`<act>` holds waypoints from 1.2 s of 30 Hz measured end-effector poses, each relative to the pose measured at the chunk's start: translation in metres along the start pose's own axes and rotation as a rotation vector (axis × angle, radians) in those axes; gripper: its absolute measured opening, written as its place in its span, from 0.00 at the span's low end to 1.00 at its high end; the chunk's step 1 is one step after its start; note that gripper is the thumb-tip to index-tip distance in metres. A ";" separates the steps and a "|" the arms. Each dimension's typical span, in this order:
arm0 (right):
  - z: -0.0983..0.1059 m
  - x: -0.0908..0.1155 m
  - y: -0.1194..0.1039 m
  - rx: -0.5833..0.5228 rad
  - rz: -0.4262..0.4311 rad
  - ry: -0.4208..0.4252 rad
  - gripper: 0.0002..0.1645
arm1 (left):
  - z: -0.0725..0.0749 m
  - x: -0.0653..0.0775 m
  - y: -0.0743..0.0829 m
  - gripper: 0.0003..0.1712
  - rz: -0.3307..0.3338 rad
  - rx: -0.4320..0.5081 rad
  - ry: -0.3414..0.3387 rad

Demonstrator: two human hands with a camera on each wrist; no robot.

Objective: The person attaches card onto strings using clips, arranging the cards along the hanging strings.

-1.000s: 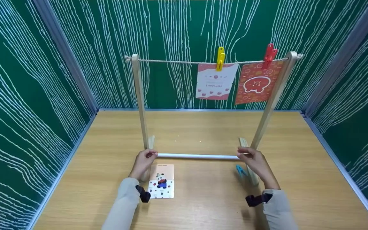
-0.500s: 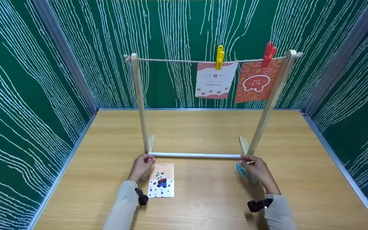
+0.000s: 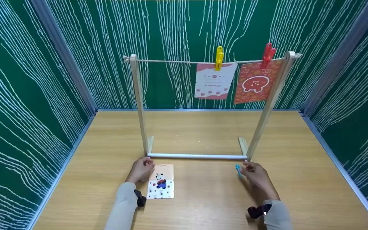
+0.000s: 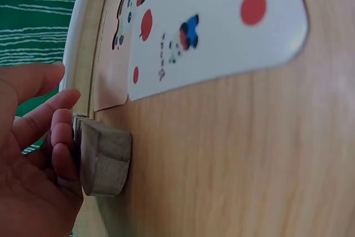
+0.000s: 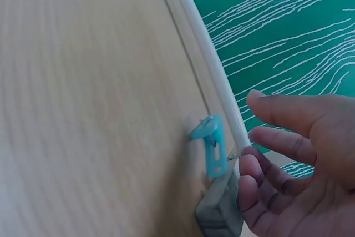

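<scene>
A wooden stand (image 3: 141, 108) with a white crossbar (image 3: 196, 156) stands on the table, a string (image 3: 171, 61) tied across its top. My left hand (image 3: 141, 168) is beside its left foot (image 4: 108, 159), thumb and index finger apart with nothing between them. Just right of that hand lies a panda card (image 3: 160, 188), partly peach, partly white with red dots. At the right foot (image 5: 219, 209), my right hand (image 3: 256, 176) has loosely bent fingers and holds nothing. Close to its fingertips is a blue clothespin (image 5: 213, 145) on the table.
From the string hang a pink-and-white strawberry card (image 3: 214, 86) under a yellow clothespin (image 3: 219, 59) and a red card (image 3: 256, 83) under a red clothespin (image 3: 268, 56). Green walls (image 3: 168, 32) with white lines enclose the table (image 3: 196, 124). Tiny white specks lie behind the crossbar.
Both hands have come off the crossbar ends and dropped slightly toward me, to beside the stand's feet. The cards and the blue clothespin lie where they were.
</scene>
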State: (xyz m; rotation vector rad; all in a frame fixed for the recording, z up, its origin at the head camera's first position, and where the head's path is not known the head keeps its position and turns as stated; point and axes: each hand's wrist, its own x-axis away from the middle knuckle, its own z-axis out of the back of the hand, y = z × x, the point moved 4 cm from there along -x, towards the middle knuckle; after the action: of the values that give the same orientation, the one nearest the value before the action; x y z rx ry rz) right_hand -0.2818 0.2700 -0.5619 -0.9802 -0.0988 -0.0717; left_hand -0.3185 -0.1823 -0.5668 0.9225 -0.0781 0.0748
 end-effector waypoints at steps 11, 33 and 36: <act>-0.005 -0.001 0.005 0.030 0.021 0.039 0.22 | 0.006 0.002 0.003 0.19 0.078 0.091 -0.129; -0.016 -0.001 0.010 0.068 -0.116 0.000 0.26 | 0.002 0.006 0.012 0.28 0.107 0.005 -0.257; -0.016 -0.003 0.011 0.072 -0.159 -0.007 0.26 | 0.000 0.005 0.011 0.28 0.103 -0.015 -0.259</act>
State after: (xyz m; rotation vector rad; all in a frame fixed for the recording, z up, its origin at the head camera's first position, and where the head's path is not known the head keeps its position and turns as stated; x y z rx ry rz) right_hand -0.2829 0.2627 -0.5802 -0.8997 -0.1844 -0.2095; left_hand -0.3146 -0.1754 -0.5573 0.9089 -0.3662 0.0496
